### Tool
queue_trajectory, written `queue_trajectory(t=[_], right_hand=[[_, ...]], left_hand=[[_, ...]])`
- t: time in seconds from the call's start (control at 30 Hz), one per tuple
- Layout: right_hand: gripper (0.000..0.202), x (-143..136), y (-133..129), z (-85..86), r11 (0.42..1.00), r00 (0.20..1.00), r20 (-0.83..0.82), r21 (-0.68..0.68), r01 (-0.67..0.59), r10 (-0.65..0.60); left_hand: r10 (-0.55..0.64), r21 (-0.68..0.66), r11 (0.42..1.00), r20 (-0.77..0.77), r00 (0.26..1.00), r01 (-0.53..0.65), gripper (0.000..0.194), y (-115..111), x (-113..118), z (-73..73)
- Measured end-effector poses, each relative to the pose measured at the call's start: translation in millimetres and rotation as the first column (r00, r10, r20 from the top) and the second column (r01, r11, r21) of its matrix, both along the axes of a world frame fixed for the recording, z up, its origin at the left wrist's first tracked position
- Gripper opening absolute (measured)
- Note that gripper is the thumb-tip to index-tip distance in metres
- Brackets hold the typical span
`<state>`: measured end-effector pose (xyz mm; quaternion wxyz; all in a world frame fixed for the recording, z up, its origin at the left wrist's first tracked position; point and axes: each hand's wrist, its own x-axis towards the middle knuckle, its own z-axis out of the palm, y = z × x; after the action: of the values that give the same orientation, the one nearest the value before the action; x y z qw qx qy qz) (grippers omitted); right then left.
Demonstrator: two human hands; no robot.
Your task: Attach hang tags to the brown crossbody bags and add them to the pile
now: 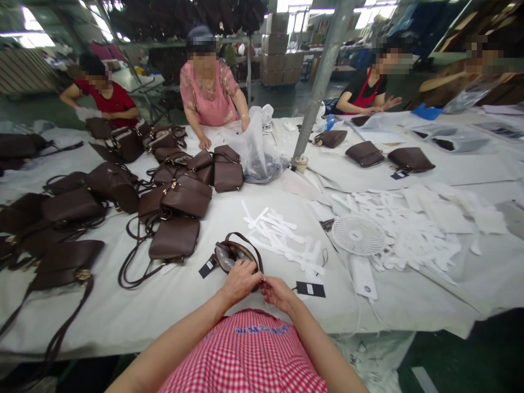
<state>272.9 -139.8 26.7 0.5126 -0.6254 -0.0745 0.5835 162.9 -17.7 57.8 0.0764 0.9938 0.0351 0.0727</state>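
A small dark brown handbag (223,252) lies open in front of me on the white-covered table, with greyish lining or filling showing inside. My left hand (242,281) is closed over its near rim, fingers curled at the opening. At the bag's right end, my right hand (278,293) pinches close to where the strap (254,246) comes down; the exact bit between the fingertips is partly hidden. A black hang tag (208,266) lies at the bag's left side. Another black tag (311,289) rests right of my right hand.
Many brown handbags (176,240) are heaped on the left. White paper strips (282,234) lie beyond my hands, with a white fan (358,234) to the right. A metal post (319,87) rises from the table. Across it, a person in pink (208,93) handles a plastic bag (257,147).
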Motion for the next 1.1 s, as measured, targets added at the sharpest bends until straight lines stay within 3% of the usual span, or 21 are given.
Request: queue_trajectory(t=[0.07,0.17,0.3,0.37,0.53,0.7,0.8,0.87,1.1], right_hand=[[0.033,1,4,5.4,0.999,0.998,0.051,-0.002,0.049,-0.049],[0.031,2,9,15.1,0.992,0.983,0.151,0.087,0.088,-0.101],[0.025,-1,14,24.6,0.960,0.933,0.351,0.280,-0.020,-0.083],[0.018,-3,16,26.9,0.949,0.872,0.489,0.292,-0.121,-0.039],[0.011,-7,16,27.7,0.921,0.616,0.787,0.243,-0.304,-0.004],[0.009,-13,23,17.9,0.941,0.604,0.795,0.245,-0.234,-0.057],[0.021,-12,28,10.5,0.963,0.619,0.782,0.216,-0.162,-0.071],[0.027,-10,30,7.6,0.964,0.599,0.800,0.186,-0.191,-0.035],[0.018,-8,32,4.7,0.935,0.341,0.939,0.095,-0.341,0.029]], left_hand=[[0.006,-0.023,1.000,0.013,1.000,-0.006,0.016,2,0,-0.2],[0.115,-0.078,0.991,0.065,0.991,-0.110,0.022,4,-2,1.2],[0.183,-0.229,0.961,0.094,0.979,-0.157,0.025,10,-3,4.0],[0.177,-0.267,0.952,0.073,0.981,-0.152,0.022,12,-2,4.3],[0.170,-0.300,0.941,0.024,0.985,-0.155,0.015,17,-2,1.8],[0.222,-0.370,0.903,-0.030,0.975,-0.217,0.013,24,-5,2.5],[0.232,-0.434,0.869,-0.069,0.970,-0.238,0.016,28,-4,4.7],[0.225,-0.495,0.838,-0.069,0.972,-0.230,0.018,31,-4,5.9],[0.246,-0.650,0.723,-0.071,0.967,-0.232,0.023,36,-1,11.2]])
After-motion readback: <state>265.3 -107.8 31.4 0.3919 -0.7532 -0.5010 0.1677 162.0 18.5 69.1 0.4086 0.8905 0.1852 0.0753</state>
